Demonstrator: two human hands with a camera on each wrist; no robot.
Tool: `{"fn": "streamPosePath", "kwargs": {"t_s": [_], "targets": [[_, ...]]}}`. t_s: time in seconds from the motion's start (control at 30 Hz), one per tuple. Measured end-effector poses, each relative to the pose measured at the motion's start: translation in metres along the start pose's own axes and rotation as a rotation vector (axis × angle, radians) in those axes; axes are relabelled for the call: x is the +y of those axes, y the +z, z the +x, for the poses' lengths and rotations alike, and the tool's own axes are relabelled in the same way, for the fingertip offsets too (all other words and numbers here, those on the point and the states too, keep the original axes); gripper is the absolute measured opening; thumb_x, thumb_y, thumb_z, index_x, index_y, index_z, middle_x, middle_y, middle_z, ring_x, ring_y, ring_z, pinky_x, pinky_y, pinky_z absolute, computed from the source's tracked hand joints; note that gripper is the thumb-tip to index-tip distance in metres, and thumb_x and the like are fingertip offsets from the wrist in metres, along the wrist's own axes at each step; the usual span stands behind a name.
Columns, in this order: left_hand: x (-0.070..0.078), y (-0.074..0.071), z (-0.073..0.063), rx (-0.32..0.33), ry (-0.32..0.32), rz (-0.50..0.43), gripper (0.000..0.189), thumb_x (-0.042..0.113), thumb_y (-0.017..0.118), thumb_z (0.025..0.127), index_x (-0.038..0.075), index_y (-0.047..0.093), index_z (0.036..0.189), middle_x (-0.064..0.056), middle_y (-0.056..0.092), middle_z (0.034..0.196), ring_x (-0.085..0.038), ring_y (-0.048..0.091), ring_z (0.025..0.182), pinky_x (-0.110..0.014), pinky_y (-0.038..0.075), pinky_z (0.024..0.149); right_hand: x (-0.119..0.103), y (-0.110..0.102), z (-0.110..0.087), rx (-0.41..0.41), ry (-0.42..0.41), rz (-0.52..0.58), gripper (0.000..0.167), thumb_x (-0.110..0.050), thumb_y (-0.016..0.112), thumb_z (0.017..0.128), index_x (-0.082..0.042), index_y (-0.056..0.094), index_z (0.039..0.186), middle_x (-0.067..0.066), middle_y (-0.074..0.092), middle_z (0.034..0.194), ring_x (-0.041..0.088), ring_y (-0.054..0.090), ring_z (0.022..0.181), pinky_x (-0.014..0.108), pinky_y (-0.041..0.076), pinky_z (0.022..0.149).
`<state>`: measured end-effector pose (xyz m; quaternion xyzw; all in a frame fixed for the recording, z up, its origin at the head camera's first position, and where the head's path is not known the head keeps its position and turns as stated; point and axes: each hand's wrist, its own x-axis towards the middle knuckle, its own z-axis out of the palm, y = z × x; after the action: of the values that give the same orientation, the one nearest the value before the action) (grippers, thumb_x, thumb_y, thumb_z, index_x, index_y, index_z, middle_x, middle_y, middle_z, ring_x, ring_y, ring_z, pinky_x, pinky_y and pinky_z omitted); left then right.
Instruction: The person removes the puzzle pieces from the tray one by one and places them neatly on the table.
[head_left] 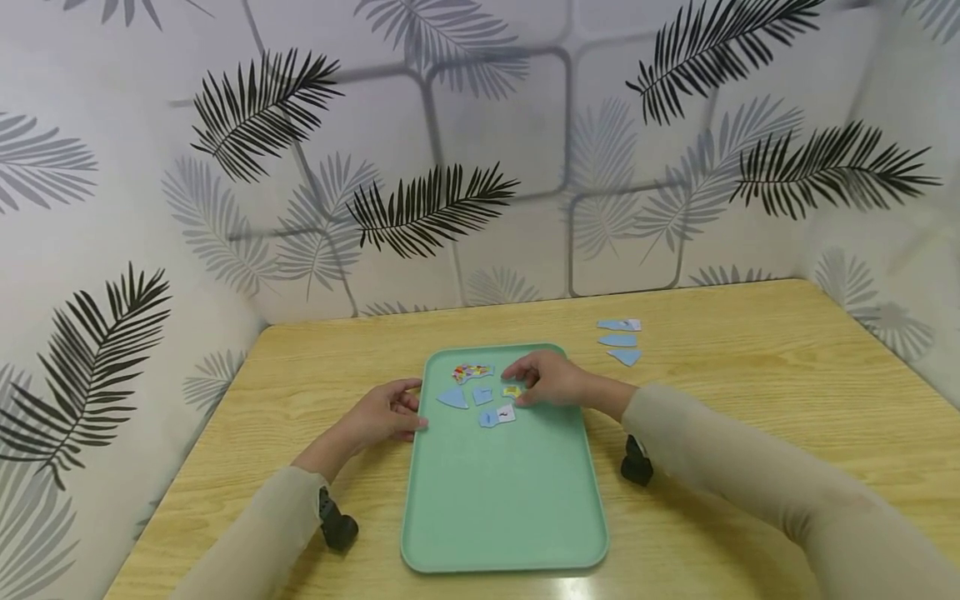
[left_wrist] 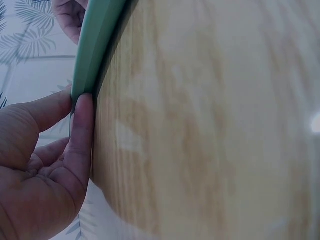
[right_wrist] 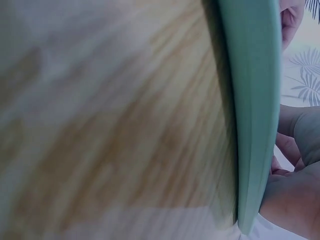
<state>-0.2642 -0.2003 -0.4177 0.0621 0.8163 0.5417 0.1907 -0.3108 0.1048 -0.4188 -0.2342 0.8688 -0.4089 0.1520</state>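
Note:
On the green tray (head_left: 510, 500) lie several flat, irregular puzzle pieces. My right hand (head_left: 551, 379) is over the tray's upper right, thumb and fingertip at a small yellow puzzle piece (head_left: 512, 391) between them. Close by are a multicoloured piece (head_left: 472, 372), a plain blue piece (head_left: 453, 397), a small blue piece (head_left: 482, 395) and a blue-and-white piece (head_left: 497, 416). My left hand (head_left: 382, 414) holds the tray's left edge. In the left wrist view, its fingers (left_wrist: 80, 125) meet the rim and outer wall. The tray wall hides the right fingertips in the right wrist view.
Beyond the tray's top right corner, three more puzzle pieces (head_left: 618, 340) lie in a column on the wooden table (head_left: 750, 367). A wall with a leaf pattern (head_left: 480, 250) stands behind the table and along its left side.

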Motion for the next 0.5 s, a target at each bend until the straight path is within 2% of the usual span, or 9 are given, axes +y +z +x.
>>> {"fn": "streamPosePath", "kwargs": {"t_s": [0.27, 0.5], "targets": [[-0.0001, 0.0003, -0.0003, -0.001, -0.004, 0.004, 0.072, -0.002, 0.071, 0.087, -0.001, 0.033, 0.148, -0.015, 0.05, 0.106, -0.019, 0.054, 0.083, -0.035, 0.058, 0.072, -0.0025, -0.0012, -0.0024, -0.028, -0.017, -0.056, 0.035, -0.005, 0.077, 0.084, -0.007, 0.07, 0.118, 0.003, 0.063, 0.109, 0.017, 0.05, 0.087, 0.028, 0.046, 0.074], [0.0006, 0.0, 0.0, 0.0, 0.003, 0.008, 0.071, -0.003, 0.07, 0.087, -0.003, 0.034, 0.147, -0.014, 0.05, 0.105, -0.019, 0.055, 0.083, -0.035, 0.058, 0.072, -0.0044, -0.0017, -0.0027, -0.031, -0.019, -0.058, 0.032, -0.005, 0.077, 0.083, -0.008, 0.072, 0.115, 0.002, 0.063, 0.103, 0.017, 0.05, 0.088, 0.028, 0.046, 0.076]]}}
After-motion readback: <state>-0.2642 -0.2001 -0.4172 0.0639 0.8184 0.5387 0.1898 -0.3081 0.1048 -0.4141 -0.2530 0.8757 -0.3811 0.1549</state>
